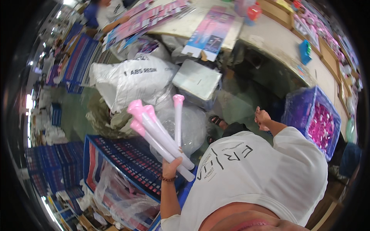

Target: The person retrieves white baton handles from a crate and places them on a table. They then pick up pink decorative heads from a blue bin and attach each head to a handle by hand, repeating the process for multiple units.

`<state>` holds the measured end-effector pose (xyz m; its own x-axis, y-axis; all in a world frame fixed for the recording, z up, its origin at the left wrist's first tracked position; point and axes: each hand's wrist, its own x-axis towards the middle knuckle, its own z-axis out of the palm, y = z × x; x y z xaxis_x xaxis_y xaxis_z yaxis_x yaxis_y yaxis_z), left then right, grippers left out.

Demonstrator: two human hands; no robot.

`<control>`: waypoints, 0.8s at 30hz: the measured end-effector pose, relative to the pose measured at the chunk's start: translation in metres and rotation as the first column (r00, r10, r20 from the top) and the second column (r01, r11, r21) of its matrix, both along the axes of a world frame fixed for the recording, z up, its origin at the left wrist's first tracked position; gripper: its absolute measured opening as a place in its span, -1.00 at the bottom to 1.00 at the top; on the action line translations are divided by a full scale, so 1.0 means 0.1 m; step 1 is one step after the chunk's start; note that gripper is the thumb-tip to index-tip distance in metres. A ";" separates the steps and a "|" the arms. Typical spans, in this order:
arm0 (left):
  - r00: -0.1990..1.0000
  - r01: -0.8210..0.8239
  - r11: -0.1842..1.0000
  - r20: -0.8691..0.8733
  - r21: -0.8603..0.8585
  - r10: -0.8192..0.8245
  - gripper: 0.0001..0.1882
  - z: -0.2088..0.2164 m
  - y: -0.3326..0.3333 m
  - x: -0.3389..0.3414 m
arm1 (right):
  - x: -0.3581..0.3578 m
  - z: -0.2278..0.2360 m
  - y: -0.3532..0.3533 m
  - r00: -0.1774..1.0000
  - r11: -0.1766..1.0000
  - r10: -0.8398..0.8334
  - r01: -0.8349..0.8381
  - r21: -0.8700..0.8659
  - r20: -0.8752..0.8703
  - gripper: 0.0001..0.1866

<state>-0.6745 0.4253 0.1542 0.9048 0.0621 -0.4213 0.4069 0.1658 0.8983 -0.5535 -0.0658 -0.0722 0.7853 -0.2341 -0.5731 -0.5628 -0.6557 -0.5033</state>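
Observation:
My left hand point(170, 168) is closed around several white plastic tubes point(161, 133) with flared pink ends. They slant up and away to the left, their white ends sticking out below my fingers. One more tube of the same kind point(178, 119) points straight away from me, its lower end by my fingertips. My right hand point(262, 118) hangs out to the right, away from any surface. Its fingers are loosely bent and partly apart, and I see nothing in them.
A blue crate point(90, 161) with clear plastic bags stands at left. Ahead lie a white sack point(135, 79) and a grey lidded box point(197, 79). A blue bin of shiny pink pieces point(312, 98) stands right, beside a long table point(277, 54). Another person point(110, 15) works at far left.

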 end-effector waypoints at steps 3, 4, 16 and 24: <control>0.987 0.157 0.987 0.029 0.041 -0.159 -0.52 -0.10 -0.36 0.26 | -0.39 0.11 -0.35 0.989 0.986 -0.119 0.128 0.109 -0.082 -0.55; 0.978 0.201 0.979 0.041 0.028 -0.202 -0.52 -0.10 -0.51 0.38 | -0.47 0.12 -0.46 0.978 0.971 -0.190 0.200 0.133 -0.082 -0.55; 0.774 0.597 0.791 0.164 0.130 -0.611 -0.56 -0.01 -3.74 2.80 | 0.12 0.20 -1.98 0.844 0.777 -0.443 0.193 0.599 0.302 -0.70; 0.705 0.592 0.660 0.100 0.463 -0.702 -0.66 -0.23 -5.29 4.19 | 0.46 1.27 -2.89 0.817 0.864 -0.410 0.205 0.460 0.405 -0.80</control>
